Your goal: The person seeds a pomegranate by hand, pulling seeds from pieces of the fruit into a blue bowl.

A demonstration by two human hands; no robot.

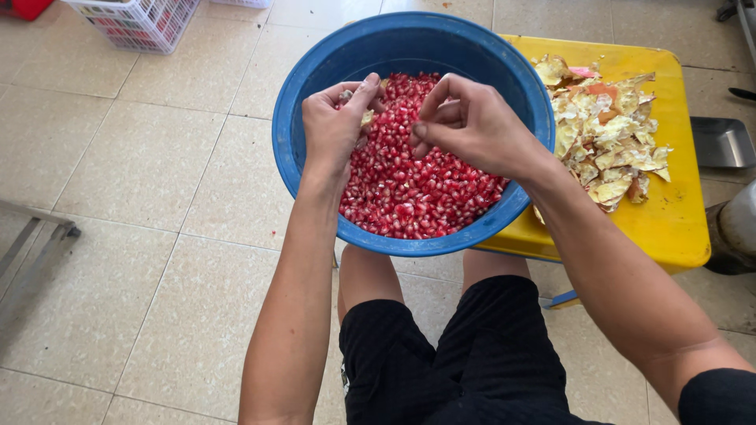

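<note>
Directly under both hands: a round blue basin (315, 94), resting over the seated person's knees, filled with loose red pomegranate seeds (409, 189).

Left hand (335, 126) — held over the near-left part of the basin, fingers curled, thumb and forefinger pinched together around a small pale piece of pith or rind (366, 117) with a greyish bit showing at the fingertips. Grip narrow, closed on that scrap. Wrist crosses the basin's rim.

Right hand (472, 126) — just beside the left, over the middle of the seeds, fingers bent and bunched toward the thumb. Whether anything sits between those fingertips, cannot tell; the knuckles hide it. The two hands are near each other but not touching.

Right of the right hand: a low yellow table (669, 228), partly under the basin's rim. On it, a heap of torn yellowish pomegranate peels (606, 134), some with pinkish-orange skin showing.

Beyond the left hand, far side: corner of a white plastic crate (138, 24) on the tiled floor (118, 157).

Beyond the table, to the right of the right hand: a flat metal scoop (720, 142).

Below the hands: black shorts (472, 354), bare knees.
</note>
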